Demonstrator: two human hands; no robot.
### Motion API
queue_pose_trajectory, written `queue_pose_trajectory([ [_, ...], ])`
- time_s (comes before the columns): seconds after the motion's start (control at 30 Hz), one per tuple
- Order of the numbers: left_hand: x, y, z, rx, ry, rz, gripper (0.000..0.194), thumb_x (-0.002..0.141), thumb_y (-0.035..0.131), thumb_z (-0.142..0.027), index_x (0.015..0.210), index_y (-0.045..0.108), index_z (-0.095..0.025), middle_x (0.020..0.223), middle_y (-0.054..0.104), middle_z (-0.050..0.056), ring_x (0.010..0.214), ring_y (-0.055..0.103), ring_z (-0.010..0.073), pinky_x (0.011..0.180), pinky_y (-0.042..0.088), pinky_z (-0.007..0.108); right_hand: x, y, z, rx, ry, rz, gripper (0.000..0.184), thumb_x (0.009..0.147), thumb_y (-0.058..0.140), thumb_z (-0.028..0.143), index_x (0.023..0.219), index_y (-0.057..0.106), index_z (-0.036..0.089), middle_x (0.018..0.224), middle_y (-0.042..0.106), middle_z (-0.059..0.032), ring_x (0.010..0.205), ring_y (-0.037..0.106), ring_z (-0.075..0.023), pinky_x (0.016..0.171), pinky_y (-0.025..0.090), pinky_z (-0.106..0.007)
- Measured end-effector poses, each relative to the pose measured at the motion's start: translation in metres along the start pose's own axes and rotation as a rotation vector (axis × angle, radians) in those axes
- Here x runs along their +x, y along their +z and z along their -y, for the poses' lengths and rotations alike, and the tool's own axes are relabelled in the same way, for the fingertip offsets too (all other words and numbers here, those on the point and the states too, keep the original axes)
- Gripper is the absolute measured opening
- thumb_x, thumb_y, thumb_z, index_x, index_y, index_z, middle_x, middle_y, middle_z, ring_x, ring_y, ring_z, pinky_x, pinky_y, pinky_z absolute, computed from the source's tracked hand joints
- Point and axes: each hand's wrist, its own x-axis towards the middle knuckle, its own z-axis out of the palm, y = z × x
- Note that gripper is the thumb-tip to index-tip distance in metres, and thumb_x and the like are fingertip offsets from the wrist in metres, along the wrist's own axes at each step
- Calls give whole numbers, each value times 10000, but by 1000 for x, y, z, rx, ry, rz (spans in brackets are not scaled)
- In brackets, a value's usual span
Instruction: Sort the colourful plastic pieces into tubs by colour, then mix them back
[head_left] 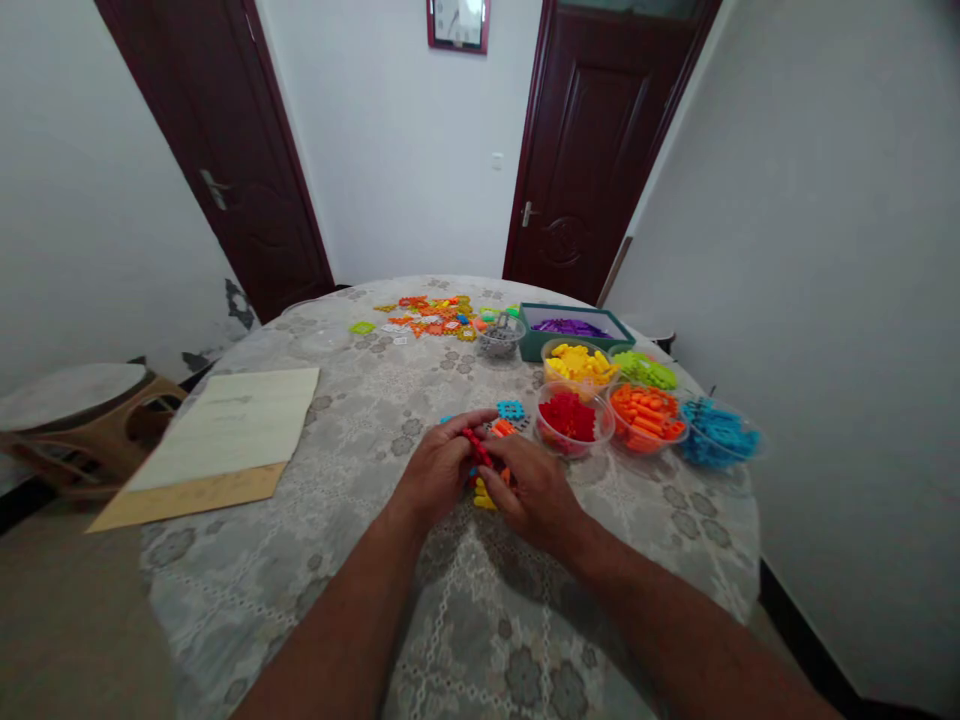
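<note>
Between my two hands is a small red plastic building piece (477, 446). My left hand (441, 462) is closed on it from the left, index finger stretched over the top. My right hand (534, 488) pinches the same piece from the right. Yellow building pieces (484, 495) show just under my fingers, partly hidden. Beyond my fingers lie an orange piece (503, 427) and a blue square piece (511, 409). A tub of red pieces (568, 418) stands just right of my right hand.
Farther right are tubs of yellow (579, 364), orange (646, 414), green (643, 370) and blue pieces (718, 434). Behind them stand a green box (534, 344) with purple pieces and a grey-filled tub (500, 335). Loose pieces (435, 318) lie at the back; paper sheets (225, 430) lie left.
</note>
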Motion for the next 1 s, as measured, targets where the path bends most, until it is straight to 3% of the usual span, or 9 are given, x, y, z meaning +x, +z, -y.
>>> queue_pose_trajectory([
  [0.17, -8, 6, -13, 162, 48, -10, 518, 709, 713, -219, 1220, 785, -175, 1107, 785, 108, 1015, 731, 271, 921, 573, 402, 6, -8, -6, -14, 79, -105, 245, 1011, 551, 230, 1222, 672, 206, 1096, 761, -95, 966, 713, -218, 891, 576, -361],
  [0.3, -9, 4, -23, 188, 196, -196, 460, 710, 756, -273, 1158, 786, -175, 1131, 784, 109, 1105, 719, 295, 1012, 557, 458, 14, -40, -22, -97, 224, -258, 279, 985, 557, 254, 1228, 683, 204, 1068, 775, -79, 888, 716, -200, 851, 583, -338],
  [0.4, -2, -9, -24, 175, 316, -339, 355, 731, 748, -290, 1067, 776, -177, 1045, 779, 81, 1093, 718, 268, 1077, 524, 469, 17, -65, -42, -217, 318, -303, 326, 969, 551, 271, 1258, 684, 195, 1138, 777, -96, 946, 720, -221, 896, 572, -362],
  [0.53, 8, -34, -21, 334, 408, -558, 302, 767, 720, -333, 1033, 756, -195, 1026, 764, 64, 1049, 701, 247, 1058, 528, 453, 15, -82, -66, -360, 365, -141, 359, 970, 503, 234, 1261, 695, 149, 1186, 770, -134, 1023, 718, -241, 948, 545, -361],
  [0.67, 10, -51, -22, 614, 435, -708, 295, 822, 666, -332, 1077, 751, -209, 1061, 757, 72, 1039, 688, 248, 1038, 520, 434, 11, -80, -80, -488, 379, 50, 386, 989, 464, 193, 1300, 688, 140, 1245, 759, -140, 1073, 703, -243, 983, 516, -352],
  [0.73, 9, -51, -25, 717, 424, -711, 275, 853, 651, -330, 1087, 742, -217, 1088, 755, 80, 1054, 687, 254, 1047, 511, 435, 11, -78, -84, -529, 361, 67, 358, 1011, 464, 217, 1270, 701, 145, 1231, 761, -139, 1091, 690, -253, 997, 508, -360],
  [0.83, 5, -45, -24, 906, 338, -609, 309, 884, 665, -384, 1133, 731, -213, 1177, 731, 121, 1106, 681, 287, 1062, 500, 468, 13, -80, -86, -543, 317, -48, 328, 1035, 442, 234, 1175, 725, 149, 1175, 763, -153, 1108, 674, -270, 1028, 496, -380],
  [0.93, -2, -36, -13, 1143, 283, -430, 542, 815, 775, -480, 1273, 691, -202, 1367, 648, 171, 1298, 608, 353, 1146, 436, 512, 16, -84, -82, -490, 323, -187, 335, 1043, 418, 235, 1116, 733, 146, 1111, 765, -157, 1067, 685, -265, 1009, 507, -372],
  [1.0, -11, -30, 0, 1288, 278, -321, 761, 714, 869, -513, 1376, 639, -216, 1470, 586, 184, 1432, 501, 399, 1214, 354, 542, 18, -87, -74, -441, 315, -190, 339, 1050, 413, 242, 1132, 728, 146, 1117, 767, -147, 1060, 694, -251, 997, 511, -354],
])
